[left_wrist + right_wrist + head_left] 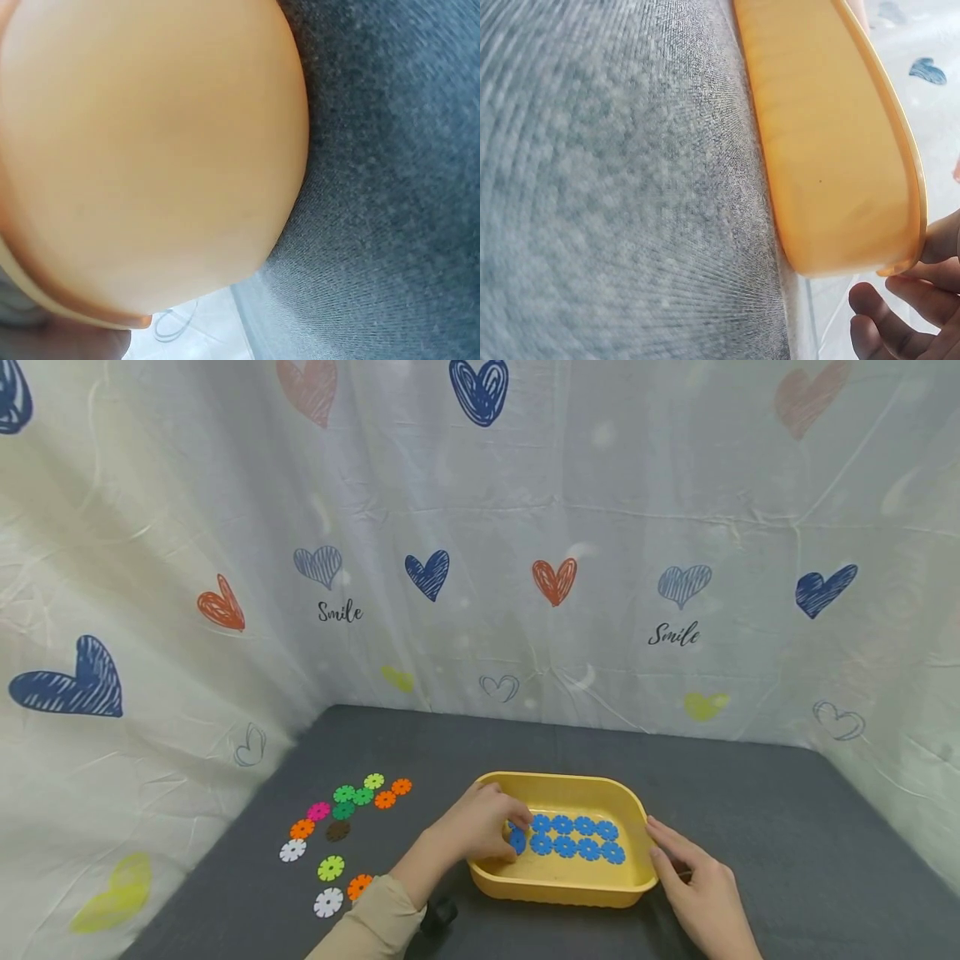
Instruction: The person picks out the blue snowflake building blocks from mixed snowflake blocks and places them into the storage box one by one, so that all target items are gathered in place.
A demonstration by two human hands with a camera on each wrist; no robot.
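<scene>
A yellow plastic tub (558,893) stands on the table with two rows of blue interlocking discs (564,846) lying flat inside. Over its left rim reaches my left hand (483,822), with thumb and fingers curled about a narrow-looking blue disc (517,841) at the left end. The fingers partly cover another blue disc behind it. In the left wrist view the tub's wall (157,150) hides most of this hand. My right hand (701,881) pinches the tub's right rim between thumb and fingers; the right wrist view shows this hand (922,300) at the tub's corner (840,150).
Loose discs in green, white, brown and pink, with an orange disc (302,829) among them, lie scattered left of the tub. A small black object (438,914) sits by the left sleeve. Behind the dark table (720,793) hangs a heart-patterned curtain (615,468).
</scene>
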